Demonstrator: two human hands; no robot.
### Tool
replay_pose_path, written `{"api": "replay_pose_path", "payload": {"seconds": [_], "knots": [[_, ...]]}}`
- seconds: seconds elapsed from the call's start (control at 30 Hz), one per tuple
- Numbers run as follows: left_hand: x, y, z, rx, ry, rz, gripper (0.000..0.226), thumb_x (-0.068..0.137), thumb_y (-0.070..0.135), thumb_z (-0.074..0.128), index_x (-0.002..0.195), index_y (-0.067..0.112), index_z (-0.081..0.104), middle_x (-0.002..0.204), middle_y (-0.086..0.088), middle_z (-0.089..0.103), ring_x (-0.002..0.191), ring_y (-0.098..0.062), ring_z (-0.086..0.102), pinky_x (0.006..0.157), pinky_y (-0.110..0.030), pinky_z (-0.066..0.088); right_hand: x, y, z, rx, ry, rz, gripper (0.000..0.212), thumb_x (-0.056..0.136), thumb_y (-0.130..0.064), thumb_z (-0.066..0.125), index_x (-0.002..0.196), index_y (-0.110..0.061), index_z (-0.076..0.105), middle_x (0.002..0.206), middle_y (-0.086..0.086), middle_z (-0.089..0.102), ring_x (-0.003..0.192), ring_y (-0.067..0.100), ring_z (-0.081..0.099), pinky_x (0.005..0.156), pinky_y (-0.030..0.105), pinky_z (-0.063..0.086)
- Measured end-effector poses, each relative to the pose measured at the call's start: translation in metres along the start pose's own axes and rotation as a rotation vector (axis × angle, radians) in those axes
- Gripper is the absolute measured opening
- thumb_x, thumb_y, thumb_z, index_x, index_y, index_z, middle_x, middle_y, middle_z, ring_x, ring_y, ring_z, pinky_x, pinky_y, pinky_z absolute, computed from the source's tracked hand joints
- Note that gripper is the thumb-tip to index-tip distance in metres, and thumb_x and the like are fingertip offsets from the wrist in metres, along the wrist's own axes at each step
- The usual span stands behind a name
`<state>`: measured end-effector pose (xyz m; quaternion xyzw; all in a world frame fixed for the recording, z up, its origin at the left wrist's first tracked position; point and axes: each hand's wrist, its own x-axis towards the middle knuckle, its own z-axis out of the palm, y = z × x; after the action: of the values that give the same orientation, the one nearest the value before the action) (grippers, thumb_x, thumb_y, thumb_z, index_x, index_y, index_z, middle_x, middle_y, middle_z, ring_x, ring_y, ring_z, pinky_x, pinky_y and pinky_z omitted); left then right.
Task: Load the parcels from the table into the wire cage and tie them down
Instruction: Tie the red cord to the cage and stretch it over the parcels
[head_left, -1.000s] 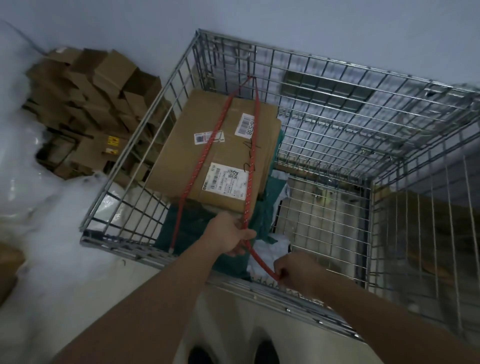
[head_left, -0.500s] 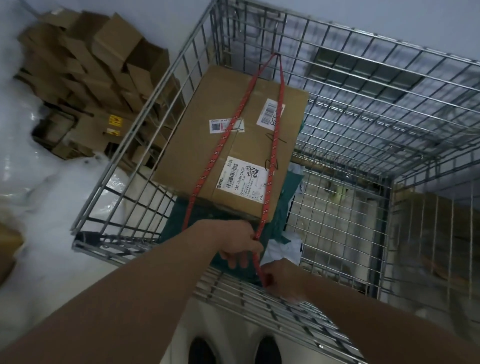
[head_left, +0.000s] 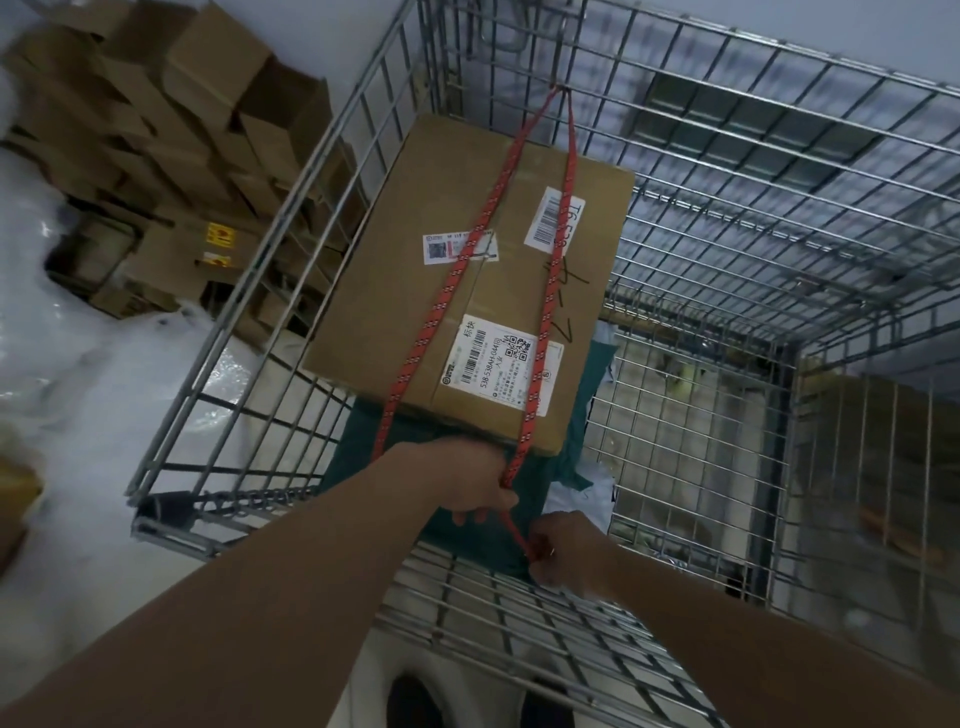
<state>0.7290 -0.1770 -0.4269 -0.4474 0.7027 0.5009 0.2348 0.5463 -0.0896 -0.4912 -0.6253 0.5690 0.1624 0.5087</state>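
Note:
A brown cardboard parcel (head_left: 467, 280) with white labels lies in the wire cage (head_left: 779, 156), on top of a dark green bag (head_left: 576, 415). A red rope (head_left: 452, 280) runs in two strands from the cage's far wall over the parcel toward me. My left hand (head_left: 467, 483) is closed on the rope at the parcel's near edge. My right hand (head_left: 566, 551) pinches the rope's end just below, at the cage's near wall. A white bag (head_left: 587, 493) shows beside the green one.
A heap of empty cardboard boxes (head_left: 171, 145) lies on the floor left of the cage. White plastic wrap (head_left: 62, 374) spreads at the left. The cage's right half holds no parcels. My shoes show at the bottom edge.
The view has moved closer over the cage. My hands have drawn nearer together at the near wall, and the rope lies tauter across the parcel.

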Motion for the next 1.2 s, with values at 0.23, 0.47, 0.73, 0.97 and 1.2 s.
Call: {"api": "replay_pose_path", "payload": {"seconds": [0.23,0.47,0.73,0.97,1.2], "knots": [[-0.003,-0.015,0.0,-0.002,-0.009,-0.028,0.039,0.101,0.037,0.059,0.071,0.012,0.068,0.062,0.003,0.069,0.055,-0.013,0.065,0.072,-0.032,0.056,0.002,0.006,0.005,0.506,0.03,0.139,0.026,0.082,0.014,0.065,0.073,-0.007,0.054,0.071,0.015,0.06,0.059,0.024,0.063,0.067,0.044,0.061],[-0.004,-0.019,0.002,-0.043,-0.014,-0.043,0.037,0.097,0.042,0.064,0.083,0.009,0.072,0.081,-0.004,0.077,0.068,-0.018,0.072,0.072,-0.032,0.057,-0.002,0.005,0.007,0.597,0.039,0.142,0.02,0.085,0.016,0.062,0.081,-0.003,0.055,0.072,0.015,0.064,0.059,0.022,0.066,0.057,0.029,0.057],[0.001,-0.008,0.007,0.028,0.065,0.0,0.039,0.096,0.043,0.066,0.073,0.013,0.071,0.056,0.005,0.065,0.055,-0.014,0.065,0.068,-0.03,0.057,0.01,0.004,0.017,0.289,0.058,0.137,0.031,0.076,0.006,0.067,0.064,-0.017,0.05,0.062,0.001,0.055,0.052,0.016,0.052,0.058,0.033,0.048],[0.008,-0.004,0.008,0.089,0.122,0.067,0.042,0.099,0.042,0.063,0.063,0.019,0.06,0.054,0.006,0.059,0.052,-0.013,0.06,0.059,-0.025,0.048,0.02,0.012,0.02,0.249,0.035,0.115,0.038,0.072,-0.002,0.08,0.061,-0.02,0.049,0.061,-0.009,0.05,0.059,0.006,0.045,0.049,0.013,0.032],[0.019,-0.014,0.012,0.123,0.11,0.118,0.045,0.099,0.049,0.058,0.063,0.023,0.056,0.075,-0.005,0.072,0.071,-0.018,0.068,0.084,-0.04,0.057,0.03,0.018,0.026,0.246,0.058,0.096,0.034,0.068,-0.006,0.083,0.06,-0.021,0.053,0.062,-0.007,0.054,0.06,0.006,0.047,0.053,0.015,0.036]]}}
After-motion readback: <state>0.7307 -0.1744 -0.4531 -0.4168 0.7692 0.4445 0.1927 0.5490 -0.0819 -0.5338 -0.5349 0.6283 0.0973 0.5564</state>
